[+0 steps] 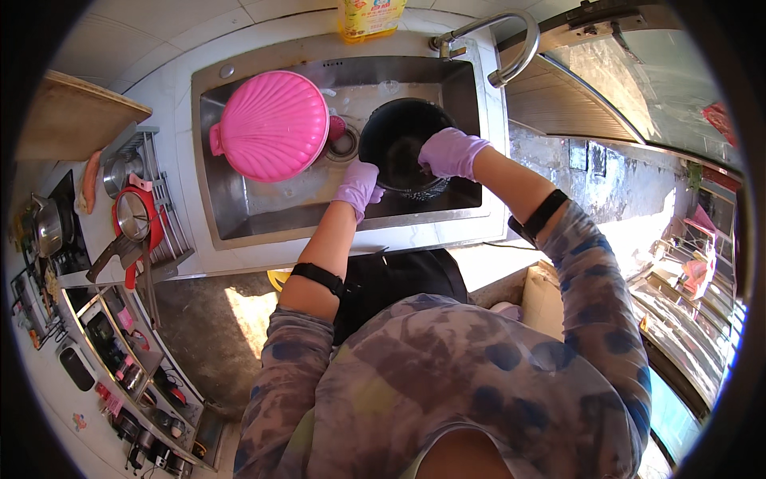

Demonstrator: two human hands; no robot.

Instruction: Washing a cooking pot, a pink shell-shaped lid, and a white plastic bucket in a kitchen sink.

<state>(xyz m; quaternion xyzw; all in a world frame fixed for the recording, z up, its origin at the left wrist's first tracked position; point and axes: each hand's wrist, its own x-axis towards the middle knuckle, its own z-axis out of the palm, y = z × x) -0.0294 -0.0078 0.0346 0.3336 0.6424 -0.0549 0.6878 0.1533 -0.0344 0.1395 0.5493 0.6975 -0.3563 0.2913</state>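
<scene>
My two hands wear thin purple gloves and reach into a stainless steel sink (263, 203). A round dark pot (389, 138) stands in the right half of the basin. My left hand (359, 184) closes on the pot's lower left rim. Over the pot's right side is my right hand (449, 152), its fingers curled inside the rim; whether they hold something is hidden. A pink, shell-ribbed plastic lid or basin (272, 126) lies in the left half. Beside it, a small pink ribbed piece (337, 127) sits near the drain (343, 145).
A curved metal faucet (520, 48) rises at the back right corner. Behind the sink stands a yellow bottle (371, 21). On the left are a metal rack (170, 209), a red-rimmed strainer (134, 215), a cleaver (119, 251) and a wooden board (78, 117).
</scene>
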